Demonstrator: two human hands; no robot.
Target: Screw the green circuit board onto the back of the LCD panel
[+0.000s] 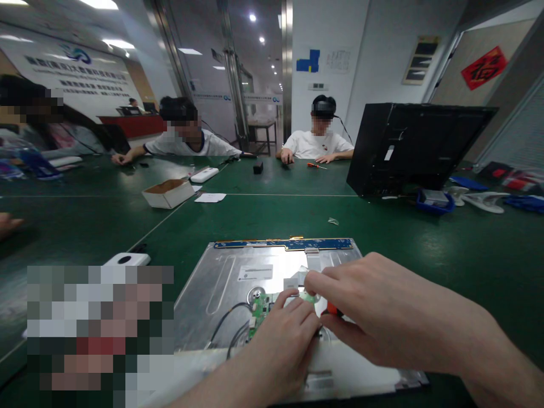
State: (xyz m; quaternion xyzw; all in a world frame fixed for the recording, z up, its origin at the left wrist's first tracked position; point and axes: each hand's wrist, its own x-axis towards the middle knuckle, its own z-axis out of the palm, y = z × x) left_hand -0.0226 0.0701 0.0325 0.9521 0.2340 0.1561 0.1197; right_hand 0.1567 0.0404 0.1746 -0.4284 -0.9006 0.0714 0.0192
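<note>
A display panel (221,283) with a metal back lies flat on the table before me, a narrow blue circuit strip (259,245) along its far edge. My left hand (293,328) curls its fingers over a green circuit board (259,309) near the panel's middle; the fingertips are partly hidden. Closed beside it, my right hand (361,311) has an orange-handled screwdriver (332,309) in its fingers, mostly covered by the hand. Its index finger is close to a shiny clear film (302,273). Black cables (232,317) run leftward from the board.
A black monitor housing (420,147) stands at back right, near a blue tray (436,202). An open cardboard box (168,194) and white device (127,259) are left. Several people sit around the green table (272,215); another screwdriver (317,166) lies across it.
</note>
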